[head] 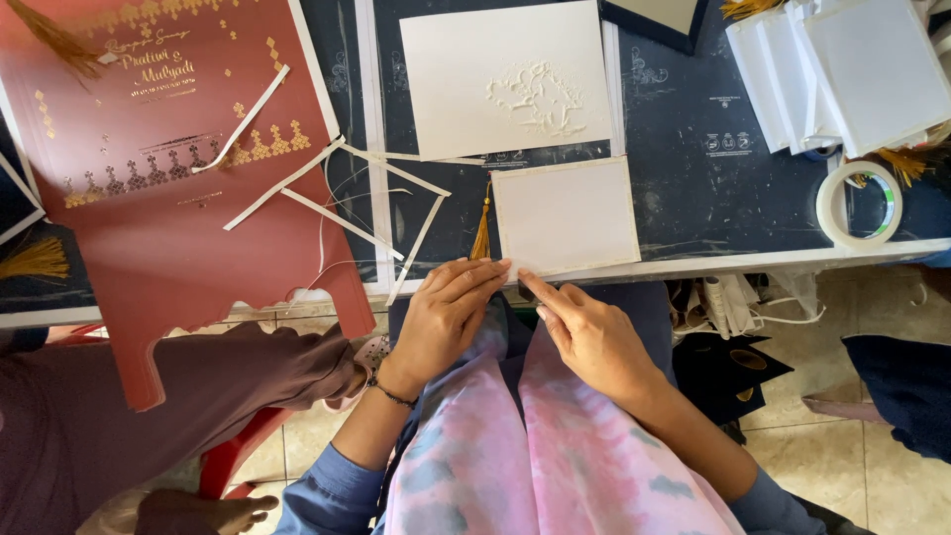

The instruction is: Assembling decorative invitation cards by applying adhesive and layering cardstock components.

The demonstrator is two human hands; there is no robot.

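Both hands met at the near edge of the dark bench (693, 198), over a small white card (567, 216) with a thin cream border. The card lay flat, its lower side just at the bench's near edge. The left hand (441, 322) was loosely open, fingers stretched forward and together, their tips touching the card's near left corner; it gripped nothing. The right hand (589, 337) was half curled, its forefinger extended to press the card's lower edge just beside the left fingertips, the other fingers folded under. A dark bracelet (391, 394) circled the left wrist.

A gold tassel (481, 233) hung along the card's left side, touching it or very nearly so. Beyond the card lay a larger white sheet (505, 77) with an embossed motif. To the left, peeled white paper strips (337, 193) crossed each other loosely, some lying over a large terracotta card (168, 149) with gold ornament that overhung the near edge. At the far right corner stood a stack of white cards (852, 74), and nearer the right edge lay a roll of tape (860, 205). Another person's brown sleeve (149, 396) showed at lower left, below the bench.
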